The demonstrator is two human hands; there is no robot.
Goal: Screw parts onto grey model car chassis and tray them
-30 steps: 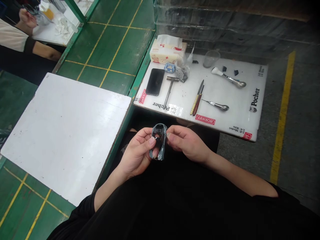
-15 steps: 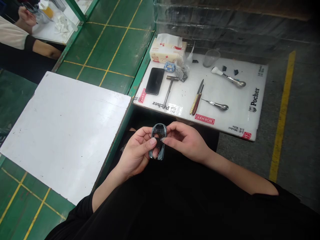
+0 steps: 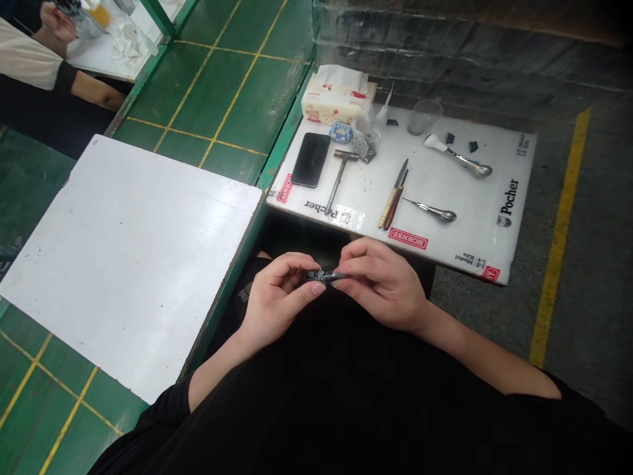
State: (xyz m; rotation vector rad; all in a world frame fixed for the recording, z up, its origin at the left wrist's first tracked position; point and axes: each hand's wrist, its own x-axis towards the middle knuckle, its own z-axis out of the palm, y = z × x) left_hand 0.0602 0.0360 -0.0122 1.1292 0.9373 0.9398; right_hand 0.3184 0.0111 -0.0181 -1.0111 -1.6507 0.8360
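A small, dark glossy model car body (image 3: 325, 276) is held up in front of my black clothing, seen edge-on as a thin strip. My left hand (image 3: 281, 297) pinches its left end between thumb and fingers. At the other end, the thumb and fingertips of my right hand (image 3: 380, 280) close on it. The fingertips cover both ends, so its shape shows only in part. Beyond my hands, on the white tabletop, lie a metal T-shaped hammer (image 3: 341, 178), a knife with a pale wrapped handle (image 3: 394, 194) and a slim metal-handled tool (image 3: 432, 210).
A phone (image 3: 310, 159), a tissue box (image 3: 336, 99), a clear cup (image 3: 424, 117) and a white-tipped metal tool (image 3: 462, 157) stand or lie on the printed tabletop (image 3: 459, 231). At left is a white board (image 3: 133, 257) on a green surface. Another person's hand (image 3: 58, 23) shows top left.
The model car body has been turned from showing its hollow side to lying edge-on between my fingers. My right hand has shifted slightly right; both hands still hold it.
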